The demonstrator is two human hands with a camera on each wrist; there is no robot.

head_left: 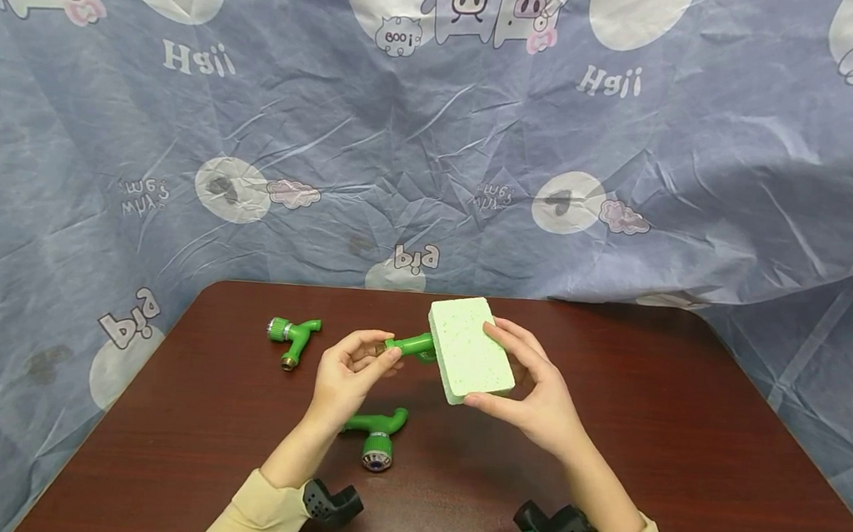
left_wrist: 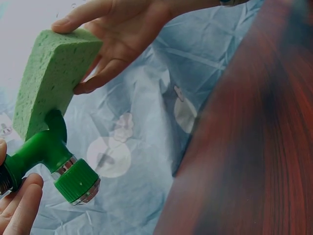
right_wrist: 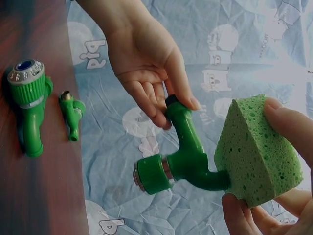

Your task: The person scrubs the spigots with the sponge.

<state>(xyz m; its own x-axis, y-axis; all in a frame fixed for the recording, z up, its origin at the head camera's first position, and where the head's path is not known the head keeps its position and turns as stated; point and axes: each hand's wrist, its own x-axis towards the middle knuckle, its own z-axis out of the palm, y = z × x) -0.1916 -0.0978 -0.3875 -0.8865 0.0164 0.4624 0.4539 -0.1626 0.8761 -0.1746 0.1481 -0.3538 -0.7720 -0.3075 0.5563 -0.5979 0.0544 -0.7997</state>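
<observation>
My left hand pinches a green faucet by its threaded inlet end, up off the table. A light green sponge is gripped by my right hand, thumb on one edge and fingers on the opposite one. In the right wrist view the faucet's curved spout tip meets the sponge's flat face. The ribbed green knob of this faucet points away from the sponge, with a silver collar behind it. From the head view, the sponge covers part of the faucet.
Two more green faucets lie on the dark brown table: one faucet at the far left, another faucet nearer, partly behind the left forearm. A grey-blue printed cloth hangs behind the table. Black wrist devices sit on both wrists.
</observation>
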